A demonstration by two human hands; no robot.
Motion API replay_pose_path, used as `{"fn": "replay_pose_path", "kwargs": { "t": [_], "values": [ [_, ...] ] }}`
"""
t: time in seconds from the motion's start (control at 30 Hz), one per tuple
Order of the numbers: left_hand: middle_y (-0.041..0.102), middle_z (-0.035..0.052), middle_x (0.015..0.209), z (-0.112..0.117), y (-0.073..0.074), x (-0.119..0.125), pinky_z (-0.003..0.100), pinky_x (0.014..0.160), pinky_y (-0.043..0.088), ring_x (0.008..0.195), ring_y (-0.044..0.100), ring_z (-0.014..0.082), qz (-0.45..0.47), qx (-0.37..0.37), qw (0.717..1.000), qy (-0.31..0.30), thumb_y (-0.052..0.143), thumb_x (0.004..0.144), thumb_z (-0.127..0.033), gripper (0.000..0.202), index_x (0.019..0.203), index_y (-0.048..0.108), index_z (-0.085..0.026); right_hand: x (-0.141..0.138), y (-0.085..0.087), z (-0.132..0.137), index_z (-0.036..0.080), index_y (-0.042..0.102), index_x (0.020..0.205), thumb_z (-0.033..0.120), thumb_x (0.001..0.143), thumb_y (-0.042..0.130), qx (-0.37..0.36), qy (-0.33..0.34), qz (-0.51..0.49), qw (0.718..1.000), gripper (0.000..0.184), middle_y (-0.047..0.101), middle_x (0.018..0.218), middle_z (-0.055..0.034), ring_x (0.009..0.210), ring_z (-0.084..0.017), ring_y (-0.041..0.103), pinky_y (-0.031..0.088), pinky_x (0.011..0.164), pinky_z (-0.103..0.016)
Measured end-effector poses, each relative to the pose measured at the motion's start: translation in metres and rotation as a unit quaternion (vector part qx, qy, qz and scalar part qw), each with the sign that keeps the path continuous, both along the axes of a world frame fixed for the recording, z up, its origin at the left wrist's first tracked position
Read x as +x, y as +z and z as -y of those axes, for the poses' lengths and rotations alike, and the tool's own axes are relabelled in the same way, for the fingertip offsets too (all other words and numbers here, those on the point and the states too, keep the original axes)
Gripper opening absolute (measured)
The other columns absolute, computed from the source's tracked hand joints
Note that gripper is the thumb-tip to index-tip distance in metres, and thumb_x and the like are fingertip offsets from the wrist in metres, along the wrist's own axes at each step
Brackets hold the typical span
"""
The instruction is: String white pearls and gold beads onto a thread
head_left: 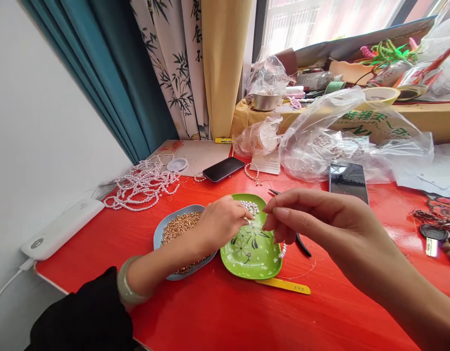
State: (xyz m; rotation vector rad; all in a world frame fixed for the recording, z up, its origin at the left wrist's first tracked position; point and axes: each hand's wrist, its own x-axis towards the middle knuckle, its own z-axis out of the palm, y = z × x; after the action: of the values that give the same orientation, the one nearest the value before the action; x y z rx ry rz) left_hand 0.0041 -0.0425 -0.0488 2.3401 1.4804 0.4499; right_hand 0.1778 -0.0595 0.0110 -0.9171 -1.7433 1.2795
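My left hand (221, 222) reaches over the green plate (228, 263), its fingers pinched at a white pearl bead by the fingertips. A small heap of white pearl beads (252, 208) lies beside them at the plate's far side. Above the plate's right edge, my right hand (305, 214) is closed, thumb against forefinger, on a thin thread that is barely visible. A short row of strung white beads (283, 251) hangs below that hand, by the plate's rim. Under my left forearm stands a blue-grey tray (159, 234) of gold beads (181, 224), partly hidden.
Pliers (303, 246) lie behind the plate, partly covered by my right hand. A yellow strip (286, 286) pokes out under the plate. Strings of pearl beads (144, 183), a black phone (224, 169), a second phone (348, 180) and plastic bags (320, 146) lie farther back on the red table.
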Motion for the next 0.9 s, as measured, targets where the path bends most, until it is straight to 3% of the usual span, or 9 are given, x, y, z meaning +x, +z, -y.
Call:
{"fn": "replay_pose_path", "kwargs": {
  "t": [0.13, 0.27, 0.53, 0.7, 0.9],
  "values": [
    [0.063, 0.0105, 0.081, -0.004, -0.008, 0.009, 0.034, 0.065, 0.041, 0.086, 0.054, 0.0269, -0.022, -0.008, 0.999, 0.023, 0.052, 0.079, -0.012, 0.019, 0.076, 0.070, -0.016, -0.002, 0.002, -0.001, 0.016, 0.065, 0.068, 0.018, 0.075, 0.054, -0.007, -0.008, 0.013, 1.000, 0.013, 0.065, 0.056, 0.0006, 0.048, -0.009, 0.060, 0.042, 0.039, -0.016],
    [0.063, 0.0085, 0.082, -0.008, -0.013, 0.011, 0.033, 0.065, 0.041, 0.081, 0.055, 0.0233, -0.016, -0.015, 0.999, 0.045, 0.049, 0.081, -0.016, 0.017, 0.082, 0.067, -0.017, -0.002, 0.001, 0.000, 0.016, 0.065, 0.069, 0.016, 0.075, 0.052, 0.002, -0.006, 0.020, 1.000, 0.014, 0.065, 0.056, 0.0006, 0.046, -0.007, 0.057, 0.039, 0.037, -0.016],
    [0.060, 0.0055, 0.071, -0.018, -0.020, 0.005, 0.029, 0.061, 0.041, 0.070, 0.055, 0.0189, 0.005, -0.025, 0.998, 0.053, 0.046, 0.081, -0.018, 0.018, 0.076, 0.063, -0.014, 0.000, 0.001, 0.000, 0.016, 0.064, 0.070, 0.017, 0.077, 0.051, 0.012, -0.001, 0.027, 1.000, 0.015, 0.063, 0.054, 0.0024, 0.045, -0.006, 0.055, 0.036, 0.035, -0.015],
    [0.062, 0.0062, 0.071, -0.020, -0.023, 0.003, 0.030, 0.062, 0.041, 0.075, 0.057, 0.0214, 0.016, -0.029, 0.998, 0.056, 0.048, 0.080, -0.019, 0.017, 0.073, 0.064, -0.015, 0.000, 0.001, 0.001, 0.016, 0.064, 0.070, 0.017, 0.077, 0.051, -0.001, 0.000, 0.027, 1.000, 0.015, 0.063, 0.055, 0.0025, 0.045, -0.005, 0.055, 0.033, 0.034, -0.014],
    [0.065, 0.0068, 0.078, -0.018, -0.021, 0.005, 0.031, 0.065, 0.042, 0.084, 0.058, 0.0235, 0.040, -0.035, 0.996, 0.070, 0.050, 0.078, -0.019, 0.018, 0.084, 0.067, -0.017, 0.000, 0.001, -0.002, 0.017, 0.063, 0.069, 0.018, 0.077, 0.050, -0.010, 0.003, 0.032, 0.999, 0.016, 0.064, 0.059, 0.0017, 0.047, -0.006, 0.056, 0.032, 0.033, -0.016]
  ]
}}
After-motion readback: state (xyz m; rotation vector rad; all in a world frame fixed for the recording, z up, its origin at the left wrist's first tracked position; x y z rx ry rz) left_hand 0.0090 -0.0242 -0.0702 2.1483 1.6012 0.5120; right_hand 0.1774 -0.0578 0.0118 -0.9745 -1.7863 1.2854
